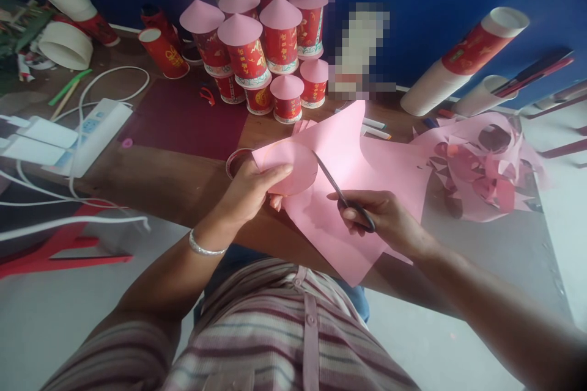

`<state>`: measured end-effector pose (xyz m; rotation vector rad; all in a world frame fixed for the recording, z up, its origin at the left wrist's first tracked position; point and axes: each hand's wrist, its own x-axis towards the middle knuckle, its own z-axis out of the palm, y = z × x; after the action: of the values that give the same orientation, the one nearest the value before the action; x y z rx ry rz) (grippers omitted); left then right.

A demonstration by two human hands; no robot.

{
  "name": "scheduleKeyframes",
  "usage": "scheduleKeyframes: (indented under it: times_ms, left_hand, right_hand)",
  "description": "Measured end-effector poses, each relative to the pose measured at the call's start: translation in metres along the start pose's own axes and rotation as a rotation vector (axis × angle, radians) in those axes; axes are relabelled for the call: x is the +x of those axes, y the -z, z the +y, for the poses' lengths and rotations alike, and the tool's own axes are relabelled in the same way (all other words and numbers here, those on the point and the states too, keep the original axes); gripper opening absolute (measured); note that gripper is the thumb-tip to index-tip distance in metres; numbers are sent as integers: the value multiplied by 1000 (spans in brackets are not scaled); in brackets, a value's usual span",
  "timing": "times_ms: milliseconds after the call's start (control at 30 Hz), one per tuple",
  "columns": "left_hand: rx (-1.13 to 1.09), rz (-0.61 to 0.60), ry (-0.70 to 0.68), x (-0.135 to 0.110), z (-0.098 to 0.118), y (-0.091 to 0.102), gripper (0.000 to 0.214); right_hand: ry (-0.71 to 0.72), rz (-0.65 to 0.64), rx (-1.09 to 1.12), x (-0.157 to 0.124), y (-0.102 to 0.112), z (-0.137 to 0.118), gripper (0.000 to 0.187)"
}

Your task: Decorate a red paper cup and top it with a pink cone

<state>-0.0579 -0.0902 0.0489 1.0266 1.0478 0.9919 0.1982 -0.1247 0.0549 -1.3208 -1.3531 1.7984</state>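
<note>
My left hand (pixel 250 192) pinches a sheet of pink paper (pixel 342 134) near its left edge, thumb on top, over a circle outlined on it. In my right hand (pixel 378 217) is a pair of scissors (pixel 334 183) with dark handles, fingers wrapped round them. The blades lie along the right side of the circle, where the paper is partly cut. More of the pink paper spreads under and to the right of the scissors. A roll of tape (pixel 233 164) sits partly hidden behind my left hand.
Red paper cups with pink cone tops (pixel 239 52) stand stacked at the back. Pink scraps (pixel 486 165) pile at the right, near leaning cup stacks (pixel 463 61) and markers (pixel 376 132). A power strip (pixel 98 137) with white cables lies left, above a red stool (pixel 59 250).
</note>
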Motion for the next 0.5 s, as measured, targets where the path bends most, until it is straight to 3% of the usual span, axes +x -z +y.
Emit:
scheduleKeyframes:
  times_ms: [500]
  left_hand:
    - [9, -12, 7, -2, 0, 6, 25]
  right_hand:
    - [0, 1, 5, 0, -2, 1, 49]
